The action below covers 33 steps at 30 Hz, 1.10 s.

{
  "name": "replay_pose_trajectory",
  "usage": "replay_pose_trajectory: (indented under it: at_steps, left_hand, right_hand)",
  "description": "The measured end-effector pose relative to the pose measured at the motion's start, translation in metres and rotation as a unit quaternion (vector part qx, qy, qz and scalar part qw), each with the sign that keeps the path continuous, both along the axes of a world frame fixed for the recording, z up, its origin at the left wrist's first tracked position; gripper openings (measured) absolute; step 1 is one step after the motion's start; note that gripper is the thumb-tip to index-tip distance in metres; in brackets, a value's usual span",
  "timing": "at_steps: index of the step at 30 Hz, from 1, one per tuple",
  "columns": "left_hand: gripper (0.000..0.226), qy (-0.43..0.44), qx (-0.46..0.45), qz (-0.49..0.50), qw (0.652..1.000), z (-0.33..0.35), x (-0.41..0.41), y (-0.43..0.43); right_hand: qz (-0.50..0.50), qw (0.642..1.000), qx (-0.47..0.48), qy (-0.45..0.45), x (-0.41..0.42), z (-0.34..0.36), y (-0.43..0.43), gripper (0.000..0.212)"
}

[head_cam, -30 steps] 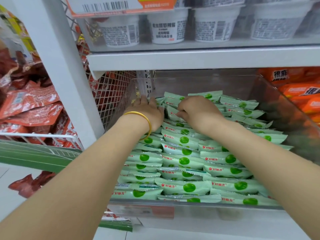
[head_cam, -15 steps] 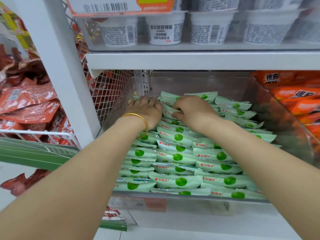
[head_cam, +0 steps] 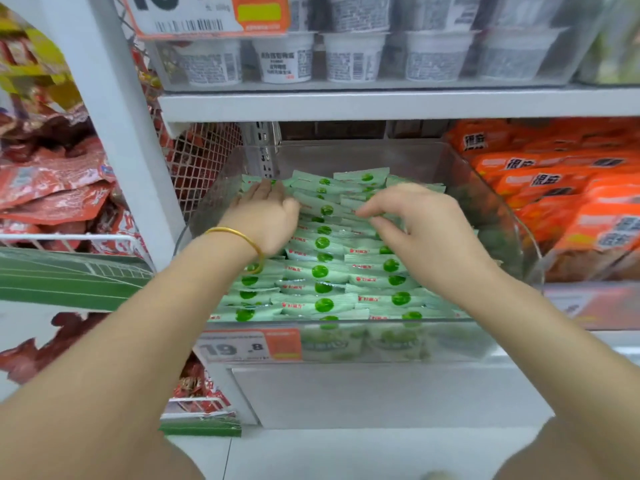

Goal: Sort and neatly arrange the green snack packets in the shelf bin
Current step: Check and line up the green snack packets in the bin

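Note:
Several pale green snack packets [head_cam: 322, 271] with dark green dots lie in overlapping rows inside a clear plastic shelf bin [head_cam: 391, 157]. My left hand [head_cam: 266, 216], with a gold bangle on its wrist, rests flat on the packets at the bin's back left, fingers spread. My right hand [head_cam: 415, 220] hovers over the middle rows with its fingers curled and slightly apart; its fingertips touch packets at the back. The frame does not show whether it pinches one. Packets under both hands are hidden.
A price tag [head_cam: 249, 346] is fixed to the bin's front. Orange packets [head_cam: 561, 202] fill the neighbouring bin on the right. White tubs [head_cam: 353, 57] stand on the shelf above. Red bags [head_cam: 52, 188] and a wire mesh divider [head_cam: 204, 161] are to the left.
My hands have moved apart: the left slid to the back left corner, the right shifted right and lifted its fingers. The view has pulled back, showing the bin's front.

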<state>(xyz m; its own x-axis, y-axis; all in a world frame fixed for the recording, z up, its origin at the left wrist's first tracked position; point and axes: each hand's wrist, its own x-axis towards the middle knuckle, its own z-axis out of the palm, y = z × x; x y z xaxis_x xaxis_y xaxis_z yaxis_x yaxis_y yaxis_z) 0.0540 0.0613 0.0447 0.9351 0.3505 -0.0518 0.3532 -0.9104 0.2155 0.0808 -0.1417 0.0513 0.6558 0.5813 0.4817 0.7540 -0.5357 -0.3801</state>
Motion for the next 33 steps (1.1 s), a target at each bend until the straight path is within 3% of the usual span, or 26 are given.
replay_pose_trajectory:
  at_steps: [8, 12, 15, 22, 29, 33]
  left_hand:
    - [0.074, -0.016, 0.037, -0.046, 0.998, -0.027, -0.057, -0.023]
    - [0.055, -0.034, 0.018, -0.048, 0.998, -0.025, -0.055, -0.02]
    - [0.052, -0.047, 0.027, -0.064, 0.996, -0.029, -0.059, -0.018]
    - [0.075, -0.099, -0.016, -0.077, 0.992, -0.03, -0.061, -0.017]
    - [0.071, -0.119, -0.091, -0.11, 0.983, -0.028, -0.075, -0.017]
    - [0.052, -0.134, -0.107, -0.109, 0.979, -0.028, -0.077, -0.016]
  right_hand:
    - [0.079, 0.996, 0.017, 0.048, -0.035, -0.011, -0.009, 0.014]
    - [0.131, 0.989, -0.021, 0.067, -0.039, -0.011, -0.003, 0.005]
    - [0.127, 0.986, -0.087, 0.061, -0.041, -0.011, -0.001, 0.01]
    - [0.14, 0.978, -0.144, 0.052, -0.035, -0.015, 0.006, 0.007]
    - [0.16, 0.98, -0.112, 0.02, -0.037, -0.024, 0.003, 0.015]
    - [0.155, 0.984, -0.065, 0.062, -0.041, -0.024, -0.001, 0.012]
